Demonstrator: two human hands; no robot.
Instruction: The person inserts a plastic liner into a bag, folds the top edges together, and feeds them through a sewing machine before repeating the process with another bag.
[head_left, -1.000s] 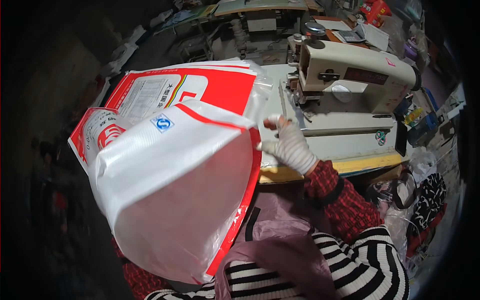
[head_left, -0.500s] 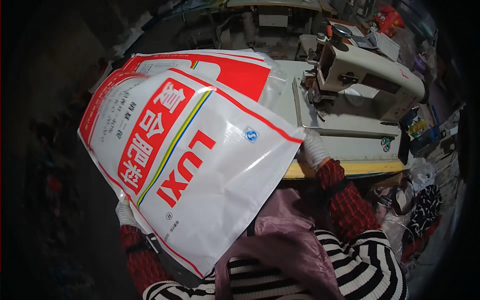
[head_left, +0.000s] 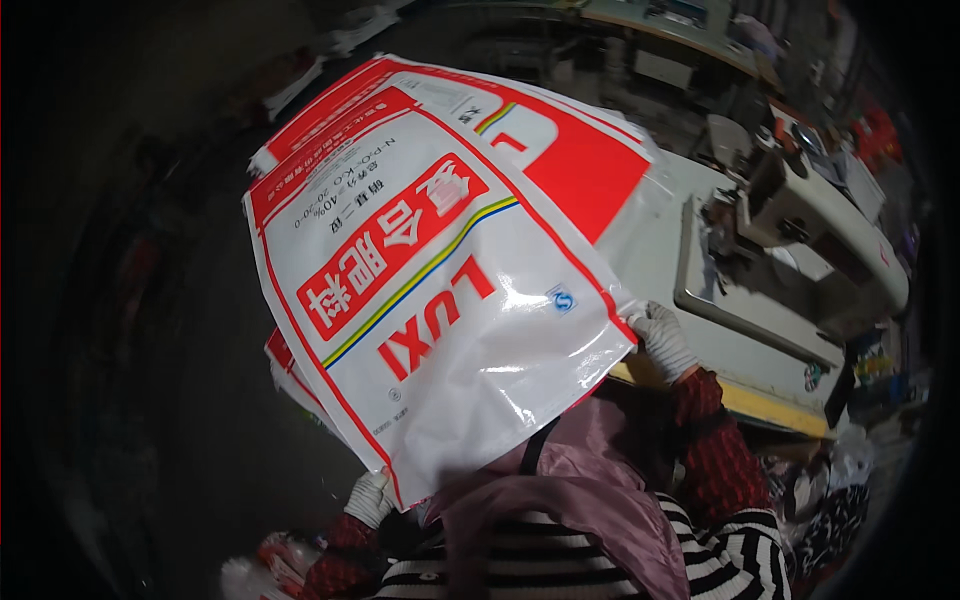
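Dim workshop floor fills the far left, too dark to make out anything on it. Low down, the left hand [head_left: 372,497], in a white knitted glove, pinches the lower corner of a large glossy white plastic sack with red panels and a yellow-and-blue diagonal stripe [head_left: 440,300]; its fingers are closed on the red-edged hem, and the sack spreads up and away from them across the middle of the view. Beneath that sack, just beyond the left fingers, the edges of more red-and-white sacks [head_left: 285,365] peek out from a stack. Below the sack lies the person's mauve apron [head_left: 560,490] over a black-and-white striped top. Further right, the right hand [head_left: 662,340], also in a white glove with a red patterned sleeve behind it, grips the sack's opposite corner, fingers curled shut around the edge. Just past those fingers runs the yellow-edged front of a pale worktable [head_left: 750,400], and beyond it, up and to the right, stands a cream industrial sewing machine [head_left: 830,235], well apart from both hands.
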